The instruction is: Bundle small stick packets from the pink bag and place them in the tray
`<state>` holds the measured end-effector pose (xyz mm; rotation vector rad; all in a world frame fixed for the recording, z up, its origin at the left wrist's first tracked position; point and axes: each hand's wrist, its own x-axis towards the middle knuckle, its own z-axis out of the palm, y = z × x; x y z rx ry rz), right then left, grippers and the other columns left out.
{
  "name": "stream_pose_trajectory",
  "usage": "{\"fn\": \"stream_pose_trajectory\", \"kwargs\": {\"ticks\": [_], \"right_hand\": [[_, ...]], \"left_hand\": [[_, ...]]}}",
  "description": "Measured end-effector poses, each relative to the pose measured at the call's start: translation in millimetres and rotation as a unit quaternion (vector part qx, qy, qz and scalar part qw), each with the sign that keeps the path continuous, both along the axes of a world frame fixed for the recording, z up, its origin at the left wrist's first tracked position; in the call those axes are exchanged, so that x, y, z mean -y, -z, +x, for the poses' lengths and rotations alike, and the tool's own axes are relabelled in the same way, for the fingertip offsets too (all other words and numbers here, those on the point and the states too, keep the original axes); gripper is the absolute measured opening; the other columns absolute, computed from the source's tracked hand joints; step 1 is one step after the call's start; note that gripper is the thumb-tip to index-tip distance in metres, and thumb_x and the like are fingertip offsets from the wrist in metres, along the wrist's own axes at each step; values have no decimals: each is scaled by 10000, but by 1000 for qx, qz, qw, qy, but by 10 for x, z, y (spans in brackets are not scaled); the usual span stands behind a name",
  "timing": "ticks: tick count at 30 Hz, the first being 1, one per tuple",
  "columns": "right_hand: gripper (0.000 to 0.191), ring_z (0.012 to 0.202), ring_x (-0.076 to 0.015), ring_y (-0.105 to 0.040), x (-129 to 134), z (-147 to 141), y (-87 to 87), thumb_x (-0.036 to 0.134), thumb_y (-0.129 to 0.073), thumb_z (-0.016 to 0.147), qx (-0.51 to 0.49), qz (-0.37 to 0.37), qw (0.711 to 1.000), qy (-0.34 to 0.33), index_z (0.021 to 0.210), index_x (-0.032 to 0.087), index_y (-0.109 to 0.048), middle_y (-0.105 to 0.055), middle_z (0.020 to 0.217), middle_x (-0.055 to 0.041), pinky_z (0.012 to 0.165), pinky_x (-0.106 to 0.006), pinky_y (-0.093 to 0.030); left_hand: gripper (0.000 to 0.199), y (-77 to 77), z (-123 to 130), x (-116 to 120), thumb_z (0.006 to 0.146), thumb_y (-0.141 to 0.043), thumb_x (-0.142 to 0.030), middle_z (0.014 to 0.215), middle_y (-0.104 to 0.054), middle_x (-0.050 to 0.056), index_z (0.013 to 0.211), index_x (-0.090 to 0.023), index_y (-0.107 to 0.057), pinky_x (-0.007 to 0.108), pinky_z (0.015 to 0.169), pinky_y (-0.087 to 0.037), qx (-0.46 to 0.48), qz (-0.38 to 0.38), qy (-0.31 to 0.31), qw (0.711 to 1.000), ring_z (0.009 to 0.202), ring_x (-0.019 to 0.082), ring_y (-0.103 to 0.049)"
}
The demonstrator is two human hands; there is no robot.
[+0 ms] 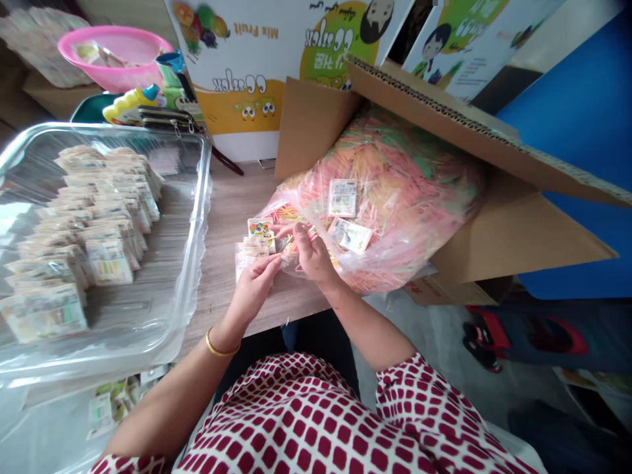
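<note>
My left hand (pixel 255 284) is closed in a pinch, its fingertips at a small see-through bit of plastic that I cannot make out clearly. Close beside it, my right hand (pixel 313 255) has its fingers closed around a few thin pink and yellow sticks. Both hands meet at the open mouth of a large clear bag (pixel 395 224) full of such sticks. Two small printed packets, one upright (pixel 342 197) and one tilted (pixel 350 235), lie on the bag. Just behind my left hand is a small pile of printed packets (pixel 253 249) on the table.
To the left, a clear plastic tray (pixel 172 263) holds rows of packets (pixel 103 217). An open cardboard box (pixel 518 230) lies around the big bag. Printed cartons (pixel 241 72) stand behind. A pink basin (pixel 118 72), yellow bottle (pixel 131 105) and dark pouch (pixel 165 118) sit back left.
</note>
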<state>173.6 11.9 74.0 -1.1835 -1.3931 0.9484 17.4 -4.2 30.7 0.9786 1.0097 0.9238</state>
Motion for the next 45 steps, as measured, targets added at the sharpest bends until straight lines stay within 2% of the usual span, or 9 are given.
{"fn": "stream_pose_trajectory", "kwargs": {"ticks": [7,18,23,27,34,36,39,42,45], "right_hand": [[482,910,-207,-720,-3,170,79,647,-499,996,-104,-126,982,-91,1222,284,-722,-776,1059,-37,767,-322,-581],[648,1220,-233,-673,-42,262,-42,701,-310,1029,-74,-138,977,-144,1290,267,-715,-744,1246,-80,1030,-388,-549],[488,1262,-226,-649,2,293,-79,590,-492,1027,-42,-116,980,-154,1382,293,-647,-697,1359,-68,1036,-391,-554],[466,1268,-226,-645,35,289,-130,537,-396,1076,-8,-137,973,-188,1372,287,-654,-705,1355,-74,1063,-406,-538],[468,1357,-215,-584,-87,322,51,434,-515,1039,-14,-99,993,-69,1472,261,-543,-520,1571,-96,1132,-389,-480],[485,1292,-222,-622,-69,344,55,463,-569,1010,-6,-115,988,-103,1460,283,-554,-564,1525,-80,1072,-385,-526],[377,1051,-198,-699,-18,361,49,430,-625,973,30,-170,971,-167,1313,273,-664,-739,1180,-37,888,-334,-594],[245,888,-163,-690,21,323,64,369,-610,967,39,-168,971,-165,1155,251,-714,-737,995,-3,768,-283,-575],[142,896,-155,-674,53,190,116,320,-643,938,71,-111,980,-148,988,217,-726,-729,956,2,820,-276,-534]], "left_hand": [[369,81,47,-37,798,-815,-503,1125,-796,71,1031,-218,-820,382,1061,-534,83,-48,4,995,1160,256,-698],[385,-44,71,-43,829,-761,-471,1236,-762,103,1100,-197,-779,457,1025,-579,94,-94,35,991,1201,296,-695],[408,-27,66,-37,788,-805,-470,1204,-771,110,1068,-174,-785,449,1022,-574,92,-90,14,992,1163,295,-707],[402,-63,36,-46,851,-762,-450,1272,-742,108,1159,-192,-749,439,945,-618,117,-130,36,984,1148,292,-711],[416,-59,-3,-2,860,-791,-380,1305,-716,76,1240,-233,-707,353,981,-596,131,-104,104,980,1154,236,-701],[411,-16,-6,-10,812,-833,-346,1213,-743,63,1188,-225,-718,328,916,-607,110,-92,96,985,1086,221,-714],[418,23,-15,-28,775,-851,-364,1135,-753,60,1140,-213,-714,352,834,-622,96,-86,72,989,1005,230,-720],[435,18,-66,31,796,-825,-406,1154,-741,74,1155,-203,-689,388,839,-623,81,-64,71,992,1001,244,-714],[397,34,-215,252,920,-695,-430,1204,-710,107,1240,-202,-640,406,880,-602,-35,59,15,998,1056,249,-691]]}}
